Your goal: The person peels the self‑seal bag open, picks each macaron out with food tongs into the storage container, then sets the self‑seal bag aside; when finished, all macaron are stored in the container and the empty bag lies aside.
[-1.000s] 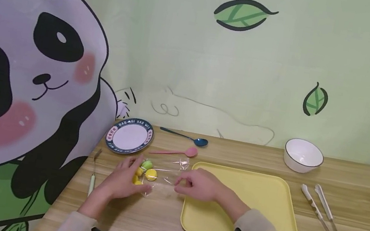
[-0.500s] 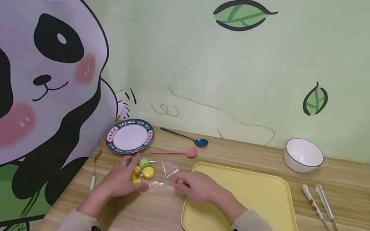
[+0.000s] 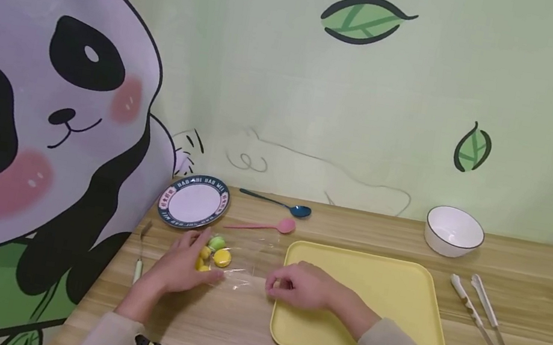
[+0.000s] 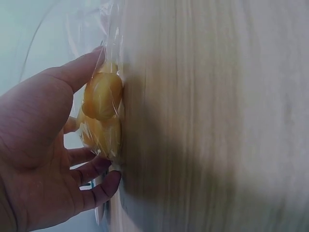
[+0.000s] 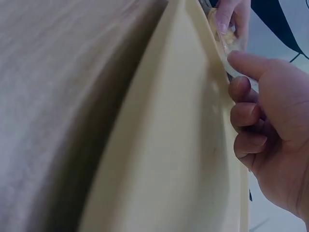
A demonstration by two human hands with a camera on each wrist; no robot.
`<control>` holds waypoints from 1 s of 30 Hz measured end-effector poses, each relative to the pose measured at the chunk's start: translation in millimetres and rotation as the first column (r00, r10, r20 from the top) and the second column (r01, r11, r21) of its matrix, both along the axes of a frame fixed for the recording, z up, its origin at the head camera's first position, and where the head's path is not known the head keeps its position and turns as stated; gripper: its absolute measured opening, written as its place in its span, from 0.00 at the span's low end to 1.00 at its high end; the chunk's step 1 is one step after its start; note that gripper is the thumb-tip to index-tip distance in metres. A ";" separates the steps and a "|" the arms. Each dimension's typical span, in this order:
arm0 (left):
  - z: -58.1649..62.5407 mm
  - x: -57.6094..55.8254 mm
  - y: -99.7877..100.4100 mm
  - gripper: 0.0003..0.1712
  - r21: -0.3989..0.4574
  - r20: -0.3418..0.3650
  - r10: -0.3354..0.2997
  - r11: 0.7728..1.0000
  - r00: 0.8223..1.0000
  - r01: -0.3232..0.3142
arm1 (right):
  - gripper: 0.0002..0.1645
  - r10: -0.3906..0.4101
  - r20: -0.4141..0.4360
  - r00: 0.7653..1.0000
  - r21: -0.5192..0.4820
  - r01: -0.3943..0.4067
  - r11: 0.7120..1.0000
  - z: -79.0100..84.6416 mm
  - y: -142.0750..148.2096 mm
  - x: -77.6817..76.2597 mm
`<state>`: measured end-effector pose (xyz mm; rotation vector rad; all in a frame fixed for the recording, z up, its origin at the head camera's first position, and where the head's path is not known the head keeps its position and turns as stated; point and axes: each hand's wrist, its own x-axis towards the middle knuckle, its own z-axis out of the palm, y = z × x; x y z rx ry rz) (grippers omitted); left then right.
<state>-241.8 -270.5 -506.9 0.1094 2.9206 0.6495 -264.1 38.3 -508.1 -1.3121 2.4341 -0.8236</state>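
Note:
A clear plastic bag (image 3: 242, 258) lies on the table with several macarons in it, yellow (image 3: 222, 258) and green (image 3: 216, 243). My left hand (image 3: 180, 263) holds its filled end, the thumb along the near side and the other fingers behind. In the left wrist view, yellow macarons (image 4: 102, 96) show through the film beside the thumb. My right hand (image 3: 302, 285) is over the left edge of the yellow tray (image 3: 352, 344), fingers curled, fingertips just right of the bag's loose end. No film shows between its fingertips. Its curled fingers (image 5: 246, 113) are also in the right wrist view.
A blue-rimmed plate (image 3: 195, 201), a dark blue spoon (image 3: 299, 212) and a pink spoon (image 3: 285, 226) lie behind the bag. The fork (image 3: 138, 268) is left of my left hand. A white bowl (image 3: 454, 234) and tongs (image 3: 488, 333) are right of the tray.
My right hand pulled at the bag's end half a second ago and has since moved slightly right, off the film. The bag's loose end lies slacker. My left hand has barely moved.

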 end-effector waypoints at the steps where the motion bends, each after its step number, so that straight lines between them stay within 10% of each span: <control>1: 0.2 0.1 -0.2 0.64 -0.002 -0.004 -0.004 1.000 1.000 0.004 | 0.08 -0.013 0.000 1.000 0.001 0.013 1.000 1.2 -0.8 0.1; 19: 4.7 1.1 1.5 0.64 -0.023 -0.019 -0.027 0.999 0.999 0.027 | 0.07 -0.032 -0.164 0.986 -0.033 0.027 0.999 3.3 -4.7 8.7; 23: 5.9 2.2 1.0 0.63 -0.029 -0.028 -0.029 0.999 0.999 0.028 | 0.15 -0.143 -0.098 0.985 -0.050 0.138 0.989 2.8 -5.0 5.0; 30: 3.4 3.5 -1.9 0.55 -0.072 -0.145 -0.072 0.995 0.987 0.062 | 0.25 -0.397 -0.106 0.912 0.007 0.399 0.917 2.4 -13.1 -4.3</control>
